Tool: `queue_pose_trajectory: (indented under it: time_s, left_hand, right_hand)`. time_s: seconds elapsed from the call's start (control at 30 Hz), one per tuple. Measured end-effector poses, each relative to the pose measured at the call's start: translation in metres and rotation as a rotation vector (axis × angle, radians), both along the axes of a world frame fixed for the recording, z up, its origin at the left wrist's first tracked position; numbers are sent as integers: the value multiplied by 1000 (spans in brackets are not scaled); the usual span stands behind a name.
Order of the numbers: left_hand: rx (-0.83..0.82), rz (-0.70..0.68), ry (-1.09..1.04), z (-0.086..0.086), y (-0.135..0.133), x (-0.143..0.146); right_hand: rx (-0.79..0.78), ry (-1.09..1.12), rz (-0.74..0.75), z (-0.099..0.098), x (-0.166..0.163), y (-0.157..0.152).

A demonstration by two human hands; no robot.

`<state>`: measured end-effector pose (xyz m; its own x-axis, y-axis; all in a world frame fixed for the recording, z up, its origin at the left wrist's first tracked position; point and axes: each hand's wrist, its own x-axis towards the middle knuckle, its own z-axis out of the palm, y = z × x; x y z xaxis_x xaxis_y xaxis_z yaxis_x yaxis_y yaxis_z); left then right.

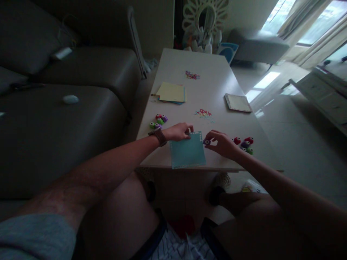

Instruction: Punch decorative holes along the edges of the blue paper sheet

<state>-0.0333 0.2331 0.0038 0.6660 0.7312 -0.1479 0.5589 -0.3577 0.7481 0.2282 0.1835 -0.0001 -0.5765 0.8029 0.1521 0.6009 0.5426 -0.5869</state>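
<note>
Teal paper sheet (187,153) lies at the near edge of the white table (206,72). At its 11 o'clock corner the left hand (177,131) pinches the paper's edge. At 1 o'clock the right hand (221,142) is closed around a small purple paper punch (206,142) touching the sheet's edge. More punches (244,143) sit at 3 o'clock, others (158,121) at 10, confetti (203,113) at 12.

Single head view, looking forward and down over knees onto near table (217,76) edge.
</note>
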Motion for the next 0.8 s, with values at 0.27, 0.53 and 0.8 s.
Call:
queue_pose_trajectory:
  time_s: [0.27, 0.53, 0.8]
  left_hand:
    - [-3, 2, -6, 0, 0, 1]
    - [1, 4, 0, 1, -1, 0]
    - [5, 1, 19, 4, -3, 1]
  right_hand:
    - [-7, 9, 8, 2, -2, -1]
    - [12, 4, -15, 0, 1, 1]
    - [-18, -1, 8, 1, -2, -2]
